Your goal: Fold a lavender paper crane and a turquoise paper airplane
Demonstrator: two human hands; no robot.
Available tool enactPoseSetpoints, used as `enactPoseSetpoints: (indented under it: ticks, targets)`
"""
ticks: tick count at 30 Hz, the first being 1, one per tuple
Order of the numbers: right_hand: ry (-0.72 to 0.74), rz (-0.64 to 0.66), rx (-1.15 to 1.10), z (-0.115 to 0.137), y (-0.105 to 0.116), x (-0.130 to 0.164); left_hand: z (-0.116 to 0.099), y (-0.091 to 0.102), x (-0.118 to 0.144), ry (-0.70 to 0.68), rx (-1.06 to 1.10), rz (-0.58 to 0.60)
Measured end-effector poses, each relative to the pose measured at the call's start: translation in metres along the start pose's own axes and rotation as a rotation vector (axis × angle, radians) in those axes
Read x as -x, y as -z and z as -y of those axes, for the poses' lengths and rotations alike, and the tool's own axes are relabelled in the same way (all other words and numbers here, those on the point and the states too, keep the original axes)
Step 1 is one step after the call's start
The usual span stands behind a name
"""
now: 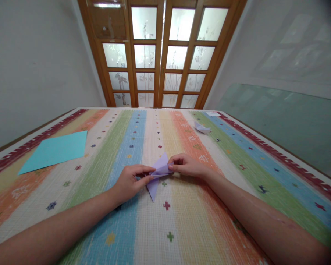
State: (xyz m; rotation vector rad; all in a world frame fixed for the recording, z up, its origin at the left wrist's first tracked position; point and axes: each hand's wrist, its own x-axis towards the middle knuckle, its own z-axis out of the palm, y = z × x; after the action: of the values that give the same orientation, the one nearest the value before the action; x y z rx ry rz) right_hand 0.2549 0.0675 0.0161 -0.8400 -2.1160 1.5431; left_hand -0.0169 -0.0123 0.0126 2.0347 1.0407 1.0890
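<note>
Both hands, left hand (130, 181) and right hand (185, 165), pinch the folded lilac paper (158, 175).

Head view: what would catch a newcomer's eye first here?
The two hands, left hand and right hand, pinching a folded lilac paper at the middle of the striped mat. Next, a turquoise sheet lying flat at far left, and a small white folded piece farther back.

Desk (182, 228) open around hands — turquoise sheet (56, 150) flat far left, small white folded piece (202, 128), possibly paper, far right; both well apart.
</note>
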Motion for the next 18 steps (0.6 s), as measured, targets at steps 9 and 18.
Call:
enactPoseSetpoints:
  ticks: [9, 18]
  targets:
    - [-0.017, 0.038, 0.016, 0.002, 0.002, 0.002, 0.001, -0.001, -0.002, -0.134, -0.033, -0.040]
    - [0.287, -0.190, 0.340, 0.006, -0.017, -0.001, 0.002, 0.001, 0.001, -0.271, -0.152, -0.059]
